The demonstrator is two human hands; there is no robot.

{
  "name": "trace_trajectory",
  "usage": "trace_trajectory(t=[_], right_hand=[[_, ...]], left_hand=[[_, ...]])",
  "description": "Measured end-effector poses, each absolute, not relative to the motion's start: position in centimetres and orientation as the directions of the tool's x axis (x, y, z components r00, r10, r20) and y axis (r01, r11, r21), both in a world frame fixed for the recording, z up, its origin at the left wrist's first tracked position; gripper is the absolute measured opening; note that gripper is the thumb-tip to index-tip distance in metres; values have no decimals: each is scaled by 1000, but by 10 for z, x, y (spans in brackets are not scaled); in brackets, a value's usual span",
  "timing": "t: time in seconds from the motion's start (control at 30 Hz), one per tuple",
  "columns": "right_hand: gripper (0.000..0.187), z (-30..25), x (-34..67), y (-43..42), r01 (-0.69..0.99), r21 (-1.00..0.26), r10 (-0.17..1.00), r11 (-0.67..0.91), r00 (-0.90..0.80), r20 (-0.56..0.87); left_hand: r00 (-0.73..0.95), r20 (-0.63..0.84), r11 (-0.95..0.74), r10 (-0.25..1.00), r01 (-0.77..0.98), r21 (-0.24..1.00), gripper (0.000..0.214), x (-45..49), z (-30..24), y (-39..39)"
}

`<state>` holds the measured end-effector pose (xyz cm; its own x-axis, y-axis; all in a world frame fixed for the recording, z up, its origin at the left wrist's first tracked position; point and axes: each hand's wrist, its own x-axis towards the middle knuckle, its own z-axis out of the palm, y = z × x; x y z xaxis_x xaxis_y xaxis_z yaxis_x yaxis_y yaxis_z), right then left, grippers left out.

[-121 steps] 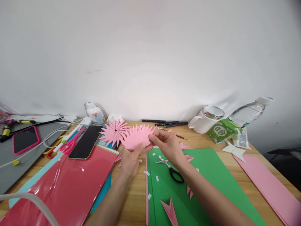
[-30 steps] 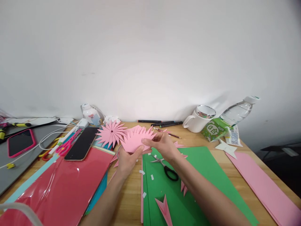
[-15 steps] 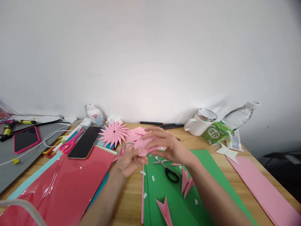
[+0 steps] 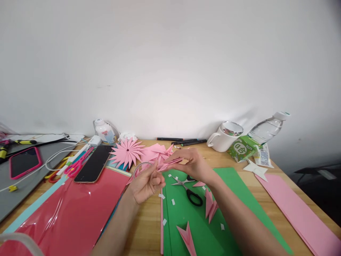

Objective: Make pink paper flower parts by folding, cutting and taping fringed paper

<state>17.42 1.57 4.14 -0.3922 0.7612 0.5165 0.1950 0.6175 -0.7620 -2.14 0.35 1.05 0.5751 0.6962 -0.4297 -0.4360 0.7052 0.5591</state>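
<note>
Nearest, a folded pink piece [image 4: 187,239] lies on the green sheets [image 4: 234,217], close to their left edge. A strip of wooden table [image 4: 142,227] shows between that edge and the glossy red sheet [image 4: 71,209], forming a narrow lane by the left forearm. Black-handled scissors [image 4: 194,198] lie on the green, blades parted, just short of the hands. The left hand [image 4: 146,185] pinches one end of the spiky pink paper [image 4: 169,164] between thumb and fingers; the right hand [image 4: 194,165] clamps the opposite end. The paper is held nearly edge-on, above the sheets' far left corner. Beyond, a pink pinwheel [image 4: 127,152] sits close on the left. Wood separates the green sheets' far edge from the white mug [image 4: 223,139]; pens [image 4: 190,141] lie along the wall [image 4: 170,71].
</note>
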Motion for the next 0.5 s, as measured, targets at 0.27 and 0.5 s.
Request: trace_trajectory(t=[0.27, 0.5], right_hand=[[34, 44, 179, 21, -85, -992, 978, 96, -180, 110], [38, 33, 167, 23, -148, -979, 950, -141, -299, -92]], left_hand=[[-86, 154, -155, 984, 1, 988, 67, -14, 11, 0], [22, 212, -212, 977, 183, 960, 63, -6, 8, -3]])
